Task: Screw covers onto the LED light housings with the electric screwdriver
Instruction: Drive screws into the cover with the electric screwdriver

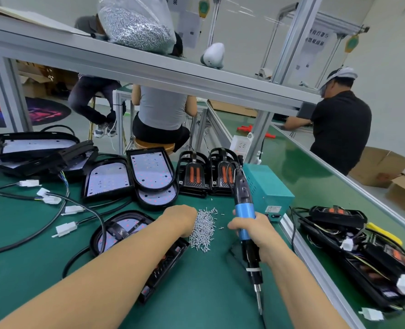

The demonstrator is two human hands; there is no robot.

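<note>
A pile of small silver screws (202, 230) lies on the green mat. My left hand (181, 219) reaches into the pile's left edge with its fingers curled down among the screws; the fingertips are hidden. My right hand (253, 230) grips the blue electric screwdriver (245, 224), whose bit points down toward me above the mat. Under my left forearm lies a black LED light housing (123, 230) with a cover on it. More housings with white LED boards (151, 173) lean at the back, and black covers with orange inserts (193, 175) stand beside them.
Black cables with white connectors (66, 227) cross the mat at left. A teal power box (265, 188) stands right of the screwdriver. Finished lights (353, 245) lie on the conveyor at right. A bag of screws (135, 24) sits on the overhead shelf. People work beyond the bench.
</note>
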